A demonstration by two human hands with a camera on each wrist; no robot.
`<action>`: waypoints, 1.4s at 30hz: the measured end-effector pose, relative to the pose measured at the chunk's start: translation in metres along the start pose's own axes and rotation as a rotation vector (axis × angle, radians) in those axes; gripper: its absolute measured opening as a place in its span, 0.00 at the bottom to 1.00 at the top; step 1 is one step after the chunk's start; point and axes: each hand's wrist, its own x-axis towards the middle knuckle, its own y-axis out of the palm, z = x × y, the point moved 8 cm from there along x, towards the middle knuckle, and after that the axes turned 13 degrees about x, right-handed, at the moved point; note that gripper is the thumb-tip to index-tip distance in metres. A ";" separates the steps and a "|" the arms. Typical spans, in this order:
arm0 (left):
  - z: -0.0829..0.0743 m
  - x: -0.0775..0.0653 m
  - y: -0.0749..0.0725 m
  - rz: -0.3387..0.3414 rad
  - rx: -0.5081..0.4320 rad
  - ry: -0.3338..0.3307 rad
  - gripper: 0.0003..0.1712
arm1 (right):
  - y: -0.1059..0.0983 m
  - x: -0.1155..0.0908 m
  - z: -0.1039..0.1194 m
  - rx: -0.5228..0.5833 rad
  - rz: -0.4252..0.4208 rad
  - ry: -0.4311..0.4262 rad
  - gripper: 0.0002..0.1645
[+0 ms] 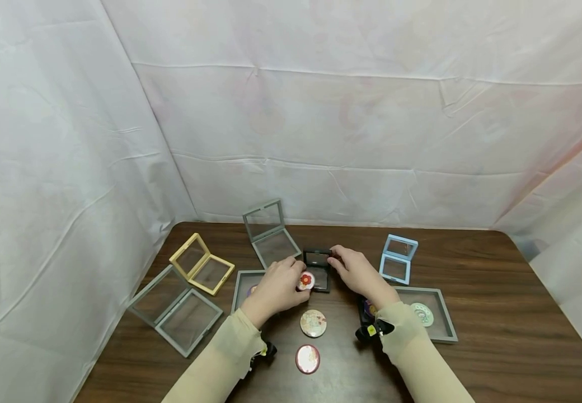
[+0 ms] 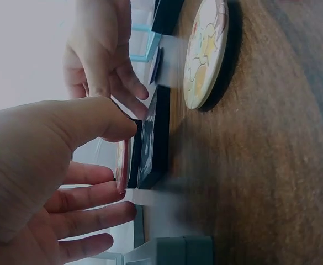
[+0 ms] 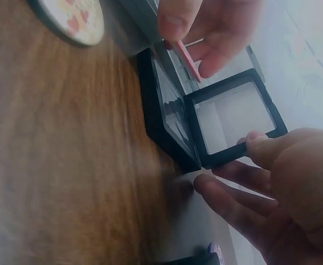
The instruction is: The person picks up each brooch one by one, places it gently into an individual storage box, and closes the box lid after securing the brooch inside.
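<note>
My left hand (image 1: pixel 277 286) pinches a small round pin badge (image 1: pixel 306 280) with a red flower on white, between thumb and fingers. In the left wrist view the badge (image 2: pixel 121 165) stands on edge, close to the small black display case (image 2: pixel 154 143). That hinged case (image 1: pixel 321 279) is open on the table, its lower half flat and its clear-windowed lid raised. My right hand (image 1: pixel 364 274) holds the lid (image 3: pixel 236 118) by its edge, thumb on one face and fingers behind. A cream patterned badge (image 1: pixel 313 323) lies just in front of the case.
A red-rimmed badge (image 1: pixel 308 359) lies nearer me. Open yellow (image 1: pixel 213 289) and grey cases (image 1: pixel 186 352) stand left, another grey case (image 1: pixel 256 244) behind. A light blue case (image 1: pixel 395 279) stands right. A grey frame (image 1: pixel 444 313) holds a pale green badge (image 1: pixel 422 314); another (image 1: pixel 238 280) is partly hidden.
</note>
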 end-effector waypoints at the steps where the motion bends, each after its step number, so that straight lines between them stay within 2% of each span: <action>1: 0.000 0.000 0.000 -0.001 0.000 -0.002 0.26 | 0.000 -0.002 0.001 0.000 -0.004 -0.005 0.14; 8: -0.006 -0.003 0.001 -0.010 -0.008 -0.007 0.22 | 0.002 -0.016 0.005 0.004 -0.016 -0.024 0.13; 19: -0.021 -0.011 0.000 -0.051 0.012 -0.018 0.22 | 0.004 -0.035 0.016 -0.012 -0.049 -0.082 0.09; 24: -0.027 -0.016 -0.001 -0.067 0.003 -0.032 0.23 | 0.006 -0.044 0.016 0.017 -0.057 -0.070 0.09; 31: -0.032 -0.020 0.002 -0.082 -0.021 -0.041 0.24 | 0.007 -0.052 0.014 0.038 -0.110 -0.077 0.09; 37: -0.034 -0.023 0.007 -0.115 -0.005 -0.048 0.23 | 0.011 -0.056 0.012 0.053 -0.155 -0.086 0.10; 42: -0.035 -0.024 0.008 -0.141 -0.021 -0.055 0.22 | 0.012 -0.057 0.012 0.048 -0.167 -0.093 0.11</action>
